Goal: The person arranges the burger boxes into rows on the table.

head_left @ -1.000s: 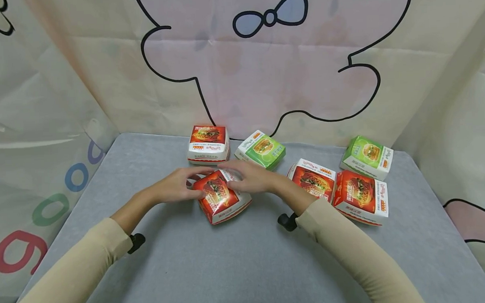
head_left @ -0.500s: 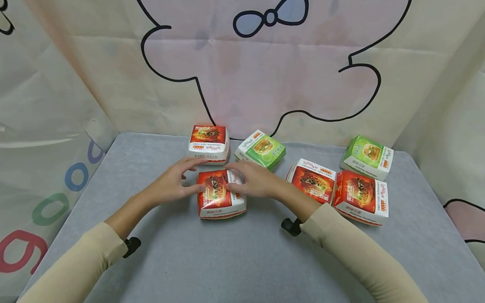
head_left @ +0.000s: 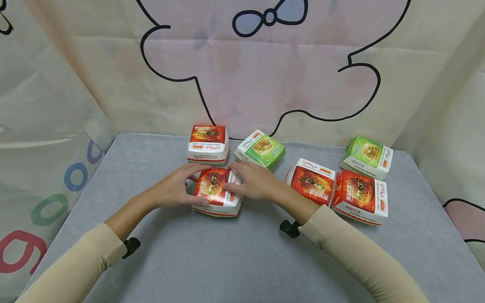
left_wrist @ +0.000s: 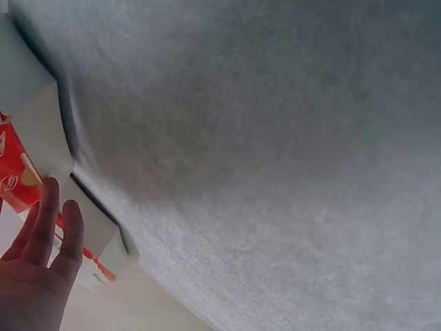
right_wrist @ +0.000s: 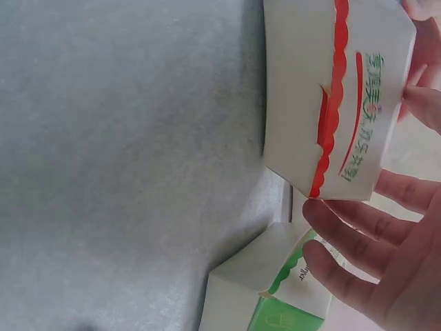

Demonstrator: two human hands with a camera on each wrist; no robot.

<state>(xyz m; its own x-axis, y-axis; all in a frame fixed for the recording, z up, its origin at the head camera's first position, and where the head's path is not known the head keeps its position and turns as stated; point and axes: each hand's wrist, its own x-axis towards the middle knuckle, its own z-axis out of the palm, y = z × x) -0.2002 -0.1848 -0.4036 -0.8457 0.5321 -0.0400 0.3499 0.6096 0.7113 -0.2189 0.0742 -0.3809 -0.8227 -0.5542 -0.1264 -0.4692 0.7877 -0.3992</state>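
- Holding a red burger box [head_left: 212, 185] between left hand [head_left: 177, 186] and right hand [head_left: 253, 180], midway across a grey cloth [head_left: 214, 268].
- Spread wide around the box's left side with left thumb and fingers; braced at the right with thumb on top, fingers toward the far edge.
- Positioned just in front of a back red box [head_left: 208, 146], near a middle green box [head_left: 262, 149]; cannot tell whether fully resting on the cloth.
- Judged partway through: apparently close to settled with the held box, but not yet released.
- Seemingly left untouched at right: a slanted red box [head_left: 313, 180], an outer red box [head_left: 360, 195] and a right green box [head_left: 367, 157], grouped close together.
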